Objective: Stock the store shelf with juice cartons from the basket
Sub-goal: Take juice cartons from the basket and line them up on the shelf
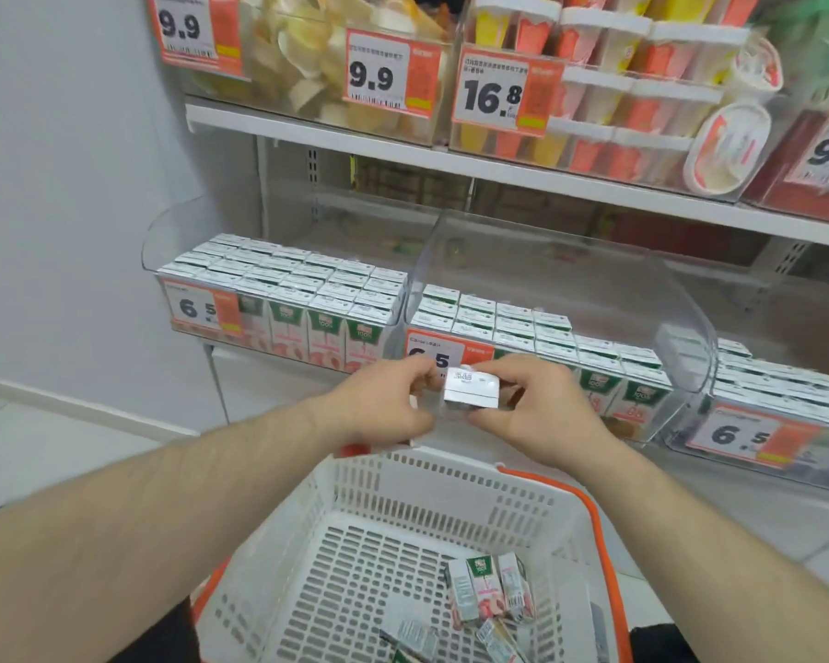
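Both hands hold one juice carton (472,389) at frame centre, top face up, small print on it unreadable. Left hand (386,406) grip pinches the carton's left edge, right hand (537,413) grip is clamped on its right side and underside. The carton sits just in front of the middle clear bin (594,279), over the orange price tag (443,358) reading "6.5".

Left bin (278,299) at 10 o'clock: packed with cartons, green fronts marked "100%", tag "6.5". The middle bin holds rows of the same cartons, with free space at its front left. Right bin (762,404) at 3 o'clock: tag "6.5", cartons blurred.

Upper shelf (403,155) at 12 o'clock: tags "9.9", "9.9", "16.8", and a cut-off "9." at far right; packaged goods behind, other text unreadable.

White basket (364,519) with orange handle at 6 o'clock, under the forearms. A few loose cartons (489,590) stand or lie in its right near corner, barcodes visible.
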`<state>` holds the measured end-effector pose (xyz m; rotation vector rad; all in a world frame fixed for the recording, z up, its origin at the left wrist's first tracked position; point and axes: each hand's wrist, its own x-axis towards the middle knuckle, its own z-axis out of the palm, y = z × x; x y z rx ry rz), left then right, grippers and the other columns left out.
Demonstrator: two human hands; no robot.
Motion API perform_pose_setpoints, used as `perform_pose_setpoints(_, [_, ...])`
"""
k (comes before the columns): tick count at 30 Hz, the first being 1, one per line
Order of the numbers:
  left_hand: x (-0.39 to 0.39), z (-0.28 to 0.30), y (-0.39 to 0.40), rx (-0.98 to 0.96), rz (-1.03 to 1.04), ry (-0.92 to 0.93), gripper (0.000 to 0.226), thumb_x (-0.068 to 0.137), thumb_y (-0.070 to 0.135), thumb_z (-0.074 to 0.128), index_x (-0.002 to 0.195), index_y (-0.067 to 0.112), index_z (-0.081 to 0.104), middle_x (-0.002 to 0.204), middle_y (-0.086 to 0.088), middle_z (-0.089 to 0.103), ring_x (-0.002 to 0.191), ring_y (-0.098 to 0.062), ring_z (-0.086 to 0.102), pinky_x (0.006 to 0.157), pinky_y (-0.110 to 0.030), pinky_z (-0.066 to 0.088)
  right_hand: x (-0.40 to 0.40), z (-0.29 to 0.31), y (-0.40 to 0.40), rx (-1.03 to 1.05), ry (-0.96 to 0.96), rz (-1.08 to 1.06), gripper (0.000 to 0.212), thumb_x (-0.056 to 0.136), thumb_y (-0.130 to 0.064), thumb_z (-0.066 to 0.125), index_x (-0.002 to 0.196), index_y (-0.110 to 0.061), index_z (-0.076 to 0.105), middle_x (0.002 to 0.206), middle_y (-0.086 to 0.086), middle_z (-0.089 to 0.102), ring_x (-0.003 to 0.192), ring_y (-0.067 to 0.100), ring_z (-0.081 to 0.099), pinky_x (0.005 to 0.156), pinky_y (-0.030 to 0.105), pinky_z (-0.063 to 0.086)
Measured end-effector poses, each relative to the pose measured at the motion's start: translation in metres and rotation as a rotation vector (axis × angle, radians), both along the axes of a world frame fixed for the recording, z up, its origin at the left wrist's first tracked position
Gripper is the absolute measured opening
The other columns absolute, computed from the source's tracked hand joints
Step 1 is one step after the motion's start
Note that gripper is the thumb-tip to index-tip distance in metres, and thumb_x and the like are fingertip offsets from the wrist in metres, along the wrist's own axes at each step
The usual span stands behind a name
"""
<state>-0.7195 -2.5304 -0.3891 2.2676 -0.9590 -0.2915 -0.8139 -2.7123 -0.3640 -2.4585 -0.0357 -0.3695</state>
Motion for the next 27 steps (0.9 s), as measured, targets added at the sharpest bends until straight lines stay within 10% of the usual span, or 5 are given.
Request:
perform_pose_setpoints(5, [0.01,-0.005,0.01,0.032,-0.033,-0.156,0.063,0.068,0.065,0.059,0.127,0.05,0.045,0.101,0.022,0.049,0.096,-0.001,0.052,0.085,-0.031,0.048,0.006,-0.001,0.011,0.001,-0.176,0.079,0.03,0.07,-0.026,0.076,0.1,-0.03,0.077,0.089,-0.016,0.069,0.088,-0.001,0.06,0.072,0.007,0.04])
perform_pose_setpoints(17, [0.03,-0.003,0.025,-0.209,-0.029,-0.087,0.047,0.077,0.053,0.058,0.119,0.07,0.043,0.119,0.014,0.062,0.111,-0.007,0.056,0.094,-0.036,0.048,0.008,-0.012,0.035,-0.012,-0.301,0.007,0.064,0.073,-0.053,0.068,0.131,-0.034,0.051,0.115,-0.029,0.052,0.104,-0.009,0.051,0.089,0.006,0.038])
perform_pose_setpoints(22, [0.042,0.014,0.038,-0.189,0.014,-0.085,0.024,0.069,0.056,0.054,0.088,0.043,0.058,0.091,0.014,0.058,0.087,-0.002,0.051,0.07,-0.022,0.04,0.034,0.008,0.071,0.054,-0.32,-0.145,0.076,0.068,-0.067,0.063,0.134,-0.031,0.053,0.116,-0.031,0.049,0.1,-0.007,0.05,0.086,0.012,0.04])
perform_pose_setpoints(27, [0.057,0.029,0.064,-0.351,0.117,-0.079,0.016,0.078,0.051,0.062,0.087,0.038,0.067,0.082,0.011,0.06,0.078,-0.003,0.053,0.071,-0.024,0.044,0.085,0.042,0.101,0.201,-0.206,-0.224,0.028,0.078,-0.042,0.07,0.104,-0.03,0.066,0.094,-0.017,0.068,0.084,0.005,0.062,0.079,0.026,0.048])
